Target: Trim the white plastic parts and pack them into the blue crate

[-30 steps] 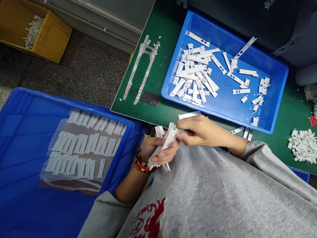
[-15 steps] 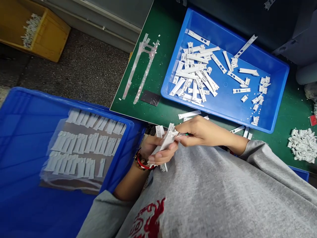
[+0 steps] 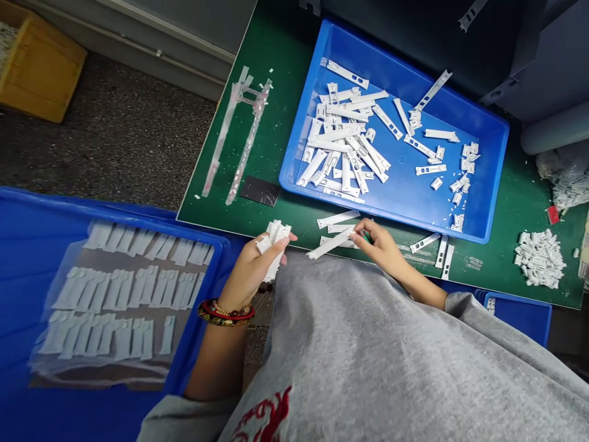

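My left hand (image 3: 252,270) grips a small bunch of white plastic strip parts (image 3: 275,240) above the gap between the green table and the blue crate. My right hand (image 3: 381,245) rests at the table's near edge, pinching one long white strip (image 3: 327,246) together with a small green-handled tool (image 3: 367,236). Two more loose white strips (image 3: 338,220) lie on the table just beyond that hand. A red and gold bracelet (image 3: 225,310) circles my left wrist.
A blue tray (image 3: 483,196) of several white strips sits on the green table (image 3: 276,147). A big blue crate (image 3: 27,258) at left holds rows of white parts under plastic film. Plastic runner frames (image 3: 237,132), a dark plate (image 3: 260,191), a scrap pile (image 3: 540,256) and a yellow box (image 3: 32,67) surround.
My hands have come apart: the left moved left with the bunch of parts, the right moved right with one strip and the tool. The camera view shifted right.
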Demonstrator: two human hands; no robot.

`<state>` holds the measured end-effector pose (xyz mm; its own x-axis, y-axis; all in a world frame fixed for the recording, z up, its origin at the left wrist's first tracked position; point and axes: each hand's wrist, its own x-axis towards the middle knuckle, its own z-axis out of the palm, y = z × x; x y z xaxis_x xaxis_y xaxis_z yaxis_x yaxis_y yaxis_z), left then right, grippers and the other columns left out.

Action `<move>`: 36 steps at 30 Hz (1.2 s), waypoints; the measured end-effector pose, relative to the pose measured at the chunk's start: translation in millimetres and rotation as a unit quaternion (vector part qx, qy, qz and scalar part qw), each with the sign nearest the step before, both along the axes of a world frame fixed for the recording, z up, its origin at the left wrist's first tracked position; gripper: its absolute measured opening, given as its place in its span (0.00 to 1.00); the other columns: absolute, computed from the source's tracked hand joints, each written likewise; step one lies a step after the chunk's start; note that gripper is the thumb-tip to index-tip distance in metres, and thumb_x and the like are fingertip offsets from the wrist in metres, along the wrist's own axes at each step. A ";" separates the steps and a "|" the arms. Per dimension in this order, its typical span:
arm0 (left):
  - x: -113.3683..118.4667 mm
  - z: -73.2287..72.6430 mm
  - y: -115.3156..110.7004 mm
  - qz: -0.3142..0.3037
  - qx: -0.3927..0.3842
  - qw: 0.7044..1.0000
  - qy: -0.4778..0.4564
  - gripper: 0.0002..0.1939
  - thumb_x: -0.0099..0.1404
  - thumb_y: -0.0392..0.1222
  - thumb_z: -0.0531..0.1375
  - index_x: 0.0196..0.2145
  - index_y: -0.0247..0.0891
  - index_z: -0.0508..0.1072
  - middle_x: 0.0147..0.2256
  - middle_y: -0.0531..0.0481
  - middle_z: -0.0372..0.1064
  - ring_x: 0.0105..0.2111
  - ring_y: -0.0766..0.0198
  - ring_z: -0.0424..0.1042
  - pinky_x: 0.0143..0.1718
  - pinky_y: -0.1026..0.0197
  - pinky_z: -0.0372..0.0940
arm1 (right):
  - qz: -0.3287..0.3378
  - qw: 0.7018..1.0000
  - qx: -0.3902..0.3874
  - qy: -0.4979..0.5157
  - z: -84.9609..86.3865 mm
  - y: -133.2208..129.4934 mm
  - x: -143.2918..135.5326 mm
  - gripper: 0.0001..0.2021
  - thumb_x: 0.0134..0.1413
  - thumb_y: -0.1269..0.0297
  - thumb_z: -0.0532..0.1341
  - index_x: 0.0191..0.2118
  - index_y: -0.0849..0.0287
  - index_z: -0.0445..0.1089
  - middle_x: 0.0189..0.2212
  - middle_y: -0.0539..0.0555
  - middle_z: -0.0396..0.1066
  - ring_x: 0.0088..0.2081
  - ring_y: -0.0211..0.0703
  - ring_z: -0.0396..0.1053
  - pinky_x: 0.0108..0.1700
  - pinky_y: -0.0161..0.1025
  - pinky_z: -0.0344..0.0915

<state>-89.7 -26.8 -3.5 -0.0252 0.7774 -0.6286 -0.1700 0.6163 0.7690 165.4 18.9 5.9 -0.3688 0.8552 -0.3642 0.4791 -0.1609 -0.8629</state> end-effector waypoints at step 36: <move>20.6 22.4 8.5 -0.136 0.168 0.956 -0.200 0.22 0.51 0.57 0.72 0.23 0.36 0.72 0.15 0.55 0.68 0.12 0.69 0.64 0.14 0.67 0.60 | 0.318 0.919 0.228 0.053 65.3 16.7 -23.5 0.20 0.74 0.57 0.43 0.47 0.59 0.70 0.34 0.54 0.70 0.37 0.41 0.68 0.40 0.38 0.64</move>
